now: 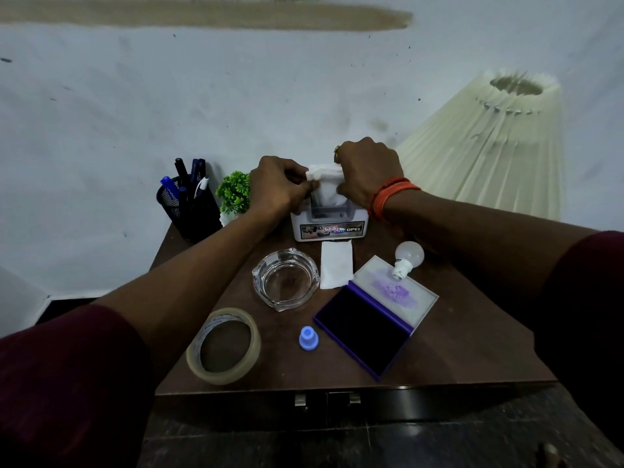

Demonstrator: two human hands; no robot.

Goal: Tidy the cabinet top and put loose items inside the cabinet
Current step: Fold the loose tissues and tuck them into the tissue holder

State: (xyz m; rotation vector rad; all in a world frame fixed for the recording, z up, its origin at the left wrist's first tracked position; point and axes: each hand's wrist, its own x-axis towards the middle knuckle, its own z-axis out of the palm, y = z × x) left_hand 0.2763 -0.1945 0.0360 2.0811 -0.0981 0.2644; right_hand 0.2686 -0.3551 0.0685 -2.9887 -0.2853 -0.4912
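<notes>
A white tissue (325,180) stands folded in the slot of a small white tissue box (330,228) at the back of the dark wooden cabinet top (466,336). My left hand (277,186) pinches its left edge and my right hand (368,173) grips its right side. A second tissue (334,269) lies flat in front of the box. Loose on the top are a glass ashtray (285,281), a roll of clear tape (223,346), a small blue cap (308,338), an open purple stamp pad (371,324) and a white bulb (408,258) resting on its lid.
A black mesh pen holder (189,207) with several pens and a small green plant (234,194) stand at the back left. A cream pleated lampshade (489,153) leans at the right by the wall. Two cabinet door handles (326,398) show below the front edge.
</notes>
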